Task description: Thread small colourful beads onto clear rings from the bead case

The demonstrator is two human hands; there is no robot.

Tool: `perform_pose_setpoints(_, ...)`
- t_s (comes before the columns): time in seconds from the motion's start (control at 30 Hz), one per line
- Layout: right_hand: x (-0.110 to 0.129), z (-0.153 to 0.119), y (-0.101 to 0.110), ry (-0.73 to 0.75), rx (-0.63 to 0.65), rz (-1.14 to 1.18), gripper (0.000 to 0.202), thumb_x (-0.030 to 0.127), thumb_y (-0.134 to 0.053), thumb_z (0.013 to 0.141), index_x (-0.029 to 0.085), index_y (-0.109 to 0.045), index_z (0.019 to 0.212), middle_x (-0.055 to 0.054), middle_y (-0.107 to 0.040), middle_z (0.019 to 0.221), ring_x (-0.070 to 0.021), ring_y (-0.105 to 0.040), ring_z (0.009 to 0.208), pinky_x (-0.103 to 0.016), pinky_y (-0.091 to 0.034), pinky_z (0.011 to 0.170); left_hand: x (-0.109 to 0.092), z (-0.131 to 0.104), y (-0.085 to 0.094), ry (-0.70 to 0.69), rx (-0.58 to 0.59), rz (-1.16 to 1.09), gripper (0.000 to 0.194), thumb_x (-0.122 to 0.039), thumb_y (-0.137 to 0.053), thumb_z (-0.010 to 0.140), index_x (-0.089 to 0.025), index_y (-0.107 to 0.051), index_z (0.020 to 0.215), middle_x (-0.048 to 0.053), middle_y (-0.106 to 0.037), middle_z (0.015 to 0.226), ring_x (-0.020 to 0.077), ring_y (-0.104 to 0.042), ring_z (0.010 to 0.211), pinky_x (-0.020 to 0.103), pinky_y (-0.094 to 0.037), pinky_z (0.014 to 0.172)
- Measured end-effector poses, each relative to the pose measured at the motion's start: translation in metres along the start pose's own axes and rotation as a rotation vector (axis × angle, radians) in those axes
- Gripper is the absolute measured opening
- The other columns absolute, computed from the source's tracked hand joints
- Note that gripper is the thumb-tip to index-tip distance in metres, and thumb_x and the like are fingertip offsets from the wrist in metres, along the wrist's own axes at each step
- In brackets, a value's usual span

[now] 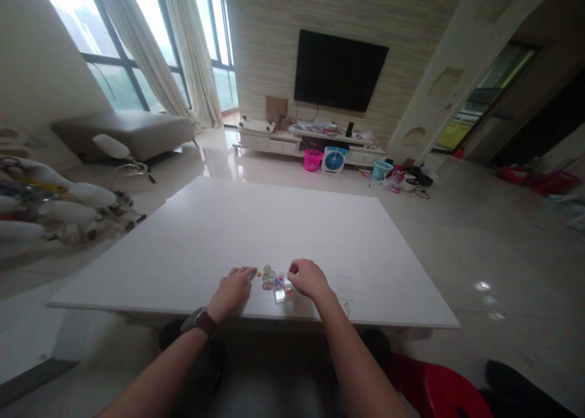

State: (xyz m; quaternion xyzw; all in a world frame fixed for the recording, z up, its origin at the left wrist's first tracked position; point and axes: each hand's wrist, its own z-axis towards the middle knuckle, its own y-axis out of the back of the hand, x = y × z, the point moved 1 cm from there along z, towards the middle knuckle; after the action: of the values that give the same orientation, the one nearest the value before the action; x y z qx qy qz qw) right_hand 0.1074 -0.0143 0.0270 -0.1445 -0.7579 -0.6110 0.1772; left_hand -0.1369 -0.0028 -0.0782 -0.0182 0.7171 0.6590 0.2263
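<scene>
My left hand [234,289] lies on the white table [283,223] with its fingers stretched forward, and nothing shows in it. Just off its fingertips is a small yellow piece [259,274]. Beside that sits a cluster of small round clear containers [267,275], one with pinkish contents. A clear box with compartments [280,292] stands to their right, with small pink, blue and other coloured pieces inside. My right hand [309,278] is above the box's right side, its thumb and fingers pinched together. Whatever is between those fingertips is too small to make out.
A faint clear flat piece [345,287] and a small clear object [347,309] lie on the table to the right. The table's front edge runs close to my forearms. A red stool [452,393] stands at lower right. White-seated chairs [68,214] are at left.
</scene>
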Motion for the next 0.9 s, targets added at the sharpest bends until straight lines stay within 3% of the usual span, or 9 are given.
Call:
perform_pose_setpoints(0.2,0.001,-0.003,0.006,0.000,-0.006,0.026,0.021,0.027,-0.060,0.082,0.025,-0.078,0.094,-0.006,-0.079,0.101,-0.0212,-0.071,0.092,-0.029,-0.045,0.075,0.000,0.005,0.002,-0.068,-0.064,-0.029,0.045,-0.013,-0.051,0.090,-0.020,-0.061,0.133,0.010,-0.064,0.133,0.0269,-0.054,0.119,0.040,-0.044,0.102)
perform_pose_setpoints(0.4,-0.006,-0.005,0.010,0.005,-0.010,0.010,0.022,0.027,-0.059,0.084,0.024,-0.078,0.094,-0.007,-0.079,0.100,-0.0212,-0.071,0.092,-0.029,-0.045,0.075,0.002,0.007,0.000,-0.073,-0.078,-0.064,0.028,-0.013,-0.051,0.088,-0.015,-0.070,0.110,0.012,-0.067,0.112,0.0269,-0.056,0.107,0.040,-0.045,0.100)
perform_pose_setpoints(0.57,-0.014,-0.006,0.012,-0.008,-0.003,-0.009,0.021,0.028,-0.060,0.084,0.025,-0.078,0.094,-0.006,-0.079,0.100,-0.0204,-0.071,0.093,-0.028,-0.045,0.075,-0.001,0.006,-0.001,-0.104,-0.086,-0.120,0.042,-0.014,-0.053,0.089,-0.016,-0.066,0.129,0.013,-0.065,0.115,0.0271,-0.056,0.110,0.041,-0.044,0.103)
perform_pose_setpoints(0.73,-0.018,-0.009,0.012,-0.010,0.006,-0.023,0.021,0.027,-0.059,0.083,0.025,-0.077,0.093,-0.006,-0.079,0.100,-0.0210,-0.071,0.092,-0.028,-0.045,0.074,-0.005,0.007,0.000,-0.109,-0.071,-0.135,0.025,-0.021,-0.054,0.093,-0.016,-0.075,0.105,0.013,-0.065,0.106,0.0266,-0.059,0.103,0.040,-0.046,0.099)
perform_pose_setpoints(0.9,-0.021,-0.010,0.010,-0.014,0.031,-0.045,0.021,0.027,-0.060,0.083,0.025,-0.078,0.094,-0.007,-0.079,0.100,-0.0209,-0.071,0.092,-0.028,-0.044,0.074,-0.009,0.005,-0.001,-0.181,-0.052,-0.204,0.034,-0.019,-0.055,0.091,-0.019,-0.072,0.120,0.011,-0.065,0.109,0.0244,-0.060,0.104,0.038,-0.047,0.098)
